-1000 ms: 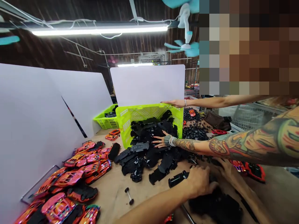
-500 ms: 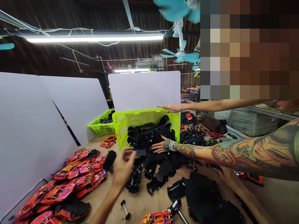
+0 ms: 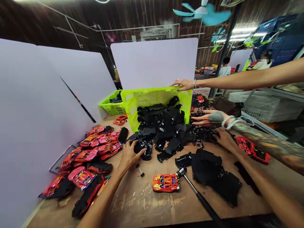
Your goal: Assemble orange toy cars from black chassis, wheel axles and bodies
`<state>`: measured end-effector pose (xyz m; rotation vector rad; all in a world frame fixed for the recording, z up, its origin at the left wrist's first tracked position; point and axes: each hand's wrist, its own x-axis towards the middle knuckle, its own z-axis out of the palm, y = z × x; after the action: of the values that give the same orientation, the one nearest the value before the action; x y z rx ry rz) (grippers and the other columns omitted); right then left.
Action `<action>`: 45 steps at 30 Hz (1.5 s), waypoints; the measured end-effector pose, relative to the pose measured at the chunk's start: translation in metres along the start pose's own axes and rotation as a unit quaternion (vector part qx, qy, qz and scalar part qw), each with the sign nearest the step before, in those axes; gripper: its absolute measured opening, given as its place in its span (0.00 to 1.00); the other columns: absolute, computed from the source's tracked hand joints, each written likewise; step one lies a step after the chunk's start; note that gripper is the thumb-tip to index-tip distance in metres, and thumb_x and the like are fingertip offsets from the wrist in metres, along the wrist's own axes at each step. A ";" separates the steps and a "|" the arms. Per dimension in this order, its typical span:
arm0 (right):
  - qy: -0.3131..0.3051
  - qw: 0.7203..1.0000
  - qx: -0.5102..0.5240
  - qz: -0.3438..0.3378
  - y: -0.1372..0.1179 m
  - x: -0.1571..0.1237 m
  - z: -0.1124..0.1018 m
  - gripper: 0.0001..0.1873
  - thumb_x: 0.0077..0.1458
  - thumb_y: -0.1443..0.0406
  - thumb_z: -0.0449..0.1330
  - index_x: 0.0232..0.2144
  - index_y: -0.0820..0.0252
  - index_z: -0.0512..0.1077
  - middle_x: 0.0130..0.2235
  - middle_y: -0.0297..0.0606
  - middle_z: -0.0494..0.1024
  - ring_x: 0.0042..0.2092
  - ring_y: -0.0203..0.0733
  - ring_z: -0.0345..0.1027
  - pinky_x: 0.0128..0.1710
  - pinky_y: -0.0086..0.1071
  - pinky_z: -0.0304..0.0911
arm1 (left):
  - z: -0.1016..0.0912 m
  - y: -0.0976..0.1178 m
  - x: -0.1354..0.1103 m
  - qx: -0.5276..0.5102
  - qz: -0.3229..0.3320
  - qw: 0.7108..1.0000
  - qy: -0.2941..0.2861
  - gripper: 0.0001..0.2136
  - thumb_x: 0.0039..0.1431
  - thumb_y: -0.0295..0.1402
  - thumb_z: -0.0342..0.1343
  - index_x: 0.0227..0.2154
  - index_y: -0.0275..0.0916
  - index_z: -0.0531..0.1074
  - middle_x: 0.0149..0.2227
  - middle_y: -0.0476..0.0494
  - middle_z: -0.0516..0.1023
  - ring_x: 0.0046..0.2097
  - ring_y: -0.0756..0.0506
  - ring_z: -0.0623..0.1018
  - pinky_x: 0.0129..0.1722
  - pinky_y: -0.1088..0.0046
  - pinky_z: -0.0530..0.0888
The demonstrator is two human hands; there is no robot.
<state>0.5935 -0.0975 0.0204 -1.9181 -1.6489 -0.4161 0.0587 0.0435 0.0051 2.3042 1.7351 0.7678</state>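
Observation:
My left hand (image 3: 129, 155) curls around a black toy car chassis (image 3: 140, 145) at the front of a heap of the same parts, thumb apart from fingers. The heap (image 3: 163, 117) spills from a tipped yellow-green crate (image 3: 130, 109). My right hand (image 3: 224, 138) reaches with bent, parted fingers to a pile of small black wheel axles (image 3: 204, 134); I see nothing held in it. A finished-looking orange toy car (image 3: 166, 183) and a black-handled hammer (image 3: 201, 199) lie between my arms. A loose wheel axle (image 3: 140, 170) lies near my left wrist.
A co-worker's hand (image 3: 185, 84) rests on the crate's rim; the other, tattooed hand (image 3: 211, 118) is above the axle pile beside my right hand. Shiny red car bodies (image 3: 86, 155) are heaped at left before white panels (image 3: 78, 79). Black flat parts (image 3: 206, 167) lie at right.
My view has dipped and turned right. My right hand has moved forward to the axle pile, and my left hand is now at the chassis. The co-worker's tattooed hand has left the chassis heap, moving right.

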 end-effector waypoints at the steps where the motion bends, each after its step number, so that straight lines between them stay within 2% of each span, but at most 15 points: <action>1: -0.012 1.000 0.010 -0.011 -0.001 0.006 0.000 0.18 0.68 0.58 0.63 0.57 0.57 0.72 0.58 0.43 0.75 0.53 0.48 0.74 0.52 0.46 0.74 | 0.001 -0.001 -0.002 -0.001 0.009 1.000 0.004 0.34 0.57 0.58 0.60 0.59 0.39 0.73 0.60 0.30 0.68 0.62 0.27 0.69 0.62 0.44 0.69; 4: -0.048 0.997 0.038 -0.038 -0.004 0.010 -0.008 0.18 0.68 0.57 0.62 0.57 0.55 0.73 0.59 0.46 0.75 0.56 0.50 0.73 0.55 0.47 0.72 | 0.002 -0.008 -0.007 -0.015 0.028 0.999 0.012 0.31 0.61 0.52 0.60 0.60 0.37 0.72 0.62 0.29 0.67 0.64 0.29 0.68 0.64 0.45 0.68; 6: -0.073 0.995 0.052 -0.054 -0.007 -0.007 -0.023 0.20 0.68 0.53 0.60 0.57 0.52 0.74 0.60 0.48 0.75 0.59 0.54 0.72 0.58 0.47 0.70 | 0.000 -0.011 -0.012 -0.030 0.040 0.999 0.007 0.29 0.63 0.48 0.59 0.61 0.37 0.71 0.63 0.29 0.67 0.64 0.30 0.69 0.65 0.45 0.68; 9: -0.160 0.980 0.088 -0.075 -0.021 -0.057 -0.055 0.27 0.65 0.47 0.60 0.62 0.45 0.71 0.65 0.44 0.73 0.64 0.57 0.69 0.63 0.50 0.68 | -0.012 -0.008 -0.024 -0.055 0.060 0.996 0.025 0.26 0.63 0.47 0.58 0.60 0.39 0.71 0.62 0.31 0.71 0.64 0.31 0.71 0.64 0.44 0.69; 12: -0.262 0.957 0.105 -0.060 -0.047 -0.114 -0.081 0.33 0.62 0.45 0.62 0.67 0.36 0.65 0.71 0.38 0.64 0.68 0.58 0.63 0.62 0.52 0.69 | -0.030 0.011 -0.047 -0.092 0.064 0.990 0.080 0.23 0.65 0.47 0.58 0.57 0.41 0.72 0.58 0.34 0.76 0.61 0.33 0.74 0.64 0.46 0.69; 13: -0.275 0.955 0.101 -0.050 -0.056 -0.128 -0.085 0.34 0.62 0.45 0.63 0.68 0.34 0.64 0.72 0.38 0.62 0.69 0.59 0.61 0.62 0.54 0.69 | -0.035 0.021 -0.058 -0.112 0.073 0.988 0.074 0.22 0.65 0.47 0.58 0.57 0.42 0.71 0.56 0.36 0.77 0.60 0.34 0.75 0.64 0.48 0.70; 16: -0.252 0.964 0.080 -0.031 -0.077 -0.149 -0.076 0.32 0.64 0.47 0.62 0.68 0.34 0.64 0.72 0.37 0.62 0.71 0.61 0.57 0.65 0.62 0.63 | -0.039 0.056 -0.096 -0.160 0.159 0.972 -0.073 0.29 0.64 0.47 0.61 0.66 0.45 0.65 0.64 0.36 0.72 0.63 0.36 0.74 0.64 0.53 0.72; 19: -0.202 0.975 0.079 -0.036 -0.080 -0.137 -0.048 0.28 0.67 0.49 0.60 0.67 0.36 0.66 0.71 0.37 0.64 0.72 0.60 0.56 0.67 0.64 0.59 | -0.021 0.086 -0.124 -0.148 0.224 0.948 -0.174 0.41 0.59 0.48 0.66 0.72 0.49 0.56 0.72 0.35 0.61 0.70 0.32 0.66 0.66 0.48 0.69; 25: -0.162 0.974 0.112 -0.109 -0.056 -0.078 -0.002 0.20 0.66 0.52 0.62 0.58 0.46 0.77 0.66 0.45 0.72 0.67 0.59 0.65 0.66 0.62 0.61 | 0.020 0.107 -0.130 -0.174 0.200 0.954 -0.141 0.26 0.58 0.42 0.68 0.59 0.43 0.73 0.56 0.33 0.78 0.56 0.34 0.79 0.57 0.51 0.77; 27: -0.152 0.975 0.112 -0.116 -0.050 -0.067 -0.004 0.19 0.65 0.52 0.63 0.56 0.47 0.78 0.67 0.44 0.71 0.69 0.60 0.62 0.67 0.65 0.55 | 0.022 0.109 -0.129 -0.186 0.191 0.956 -0.126 0.25 0.57 0.42 0.69 0.56 0.42 0.75 0.52 0.34 0.81 0.52 0.35 0.80 0.53 0.54 0.79; 30: -0.160 0.976 0.112 -0.095 -0.039 -0.068 -0.033 0.26 0.63 0.50 0.65 0.61 0.44 0.73 0.70 0.40 0.66 0.71 0.58 0.57 0.70 0.63 0.53 | 0.020 0.113 -0.130 -0.215 0.187 0.953 -0.106 0.22 0.58 0.42 0.68 0.53 0.41 0.76 0.49 0.36 0.82 0.49 0.36 0.82 0.50 0.58 0.80; 34: -0.106 0.991 0.084 0.011 -0.018 -0.113 -0.082 0.26 0.64 0.50 0.62 0.62 0.45 0.72 0.67 0.42 0.69 0.69 0.54 0.62 0.69 0.54 0.58 | 0.021 0.111 -0.127 -0.278 0.125 0.947 -0.101 0.21 0.57 0.44 0.67 0.51 0.43 0.77 0.48 0.41 0.83 0.47 0.38 0.83 0.49 0.60 0.80; 36: -0.096 0.991 0.069 0.059 -0.009 -0.147 -0.089 0.26 0.65 0.50 0.61 0.62 0.48 0.72 0.67 0.44 0.70 0.68 0.55 0.64 0.68 0.54 0.60 | 0.018 0.110 -0.126 -0.321 0.056 0.938 -0.121 0.22 0.56 0.46 0.68 0.50 0.43 0.77 0.48 0.42 0.84 0.46 0.38 0.83 0.50 0.60 0.80; 40: -0.103 0.986 0.103 0.082 0.003 -0.182 -0.059 0.22 0.70 0.54 0.54 0.61 0.52 0.72 0.68 0.46 0.68 0.69 0.53 0.62 0.69 0.54 0.59 | 0.001 0.114 -0.127 -0.436 -0.084 0.880 -0.167 0.26 0.53 0.50 0.69 0.50 0.41 0.78 0.51 0.39 0.84 0.51 0.36 0.83 0.55 0.59 0.77; 45: -0.074 0.987 0.133 0.050 0.006 -0.141 -0.021 0.21 0.72 0.55 0.50 0.56 0.56 0.76 0.65 0.48 0.71 0.67 0.51 0.64 0.69 0.52 0.58 | -0.018 0.119 -0.126 -0.549 -0.200 0.782 -0.217 0.30 0.52 0.54 0.68 0.52 0.39 0.77 0.47 0.39 0.83 0.45 0.38 0.84 0.46 0.65 0.78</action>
<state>0.5751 -0.2228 -0.0461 -1.8544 -1.6012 -0.0096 0.1263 -0.1149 0.0322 1.1274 1.0177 0.7603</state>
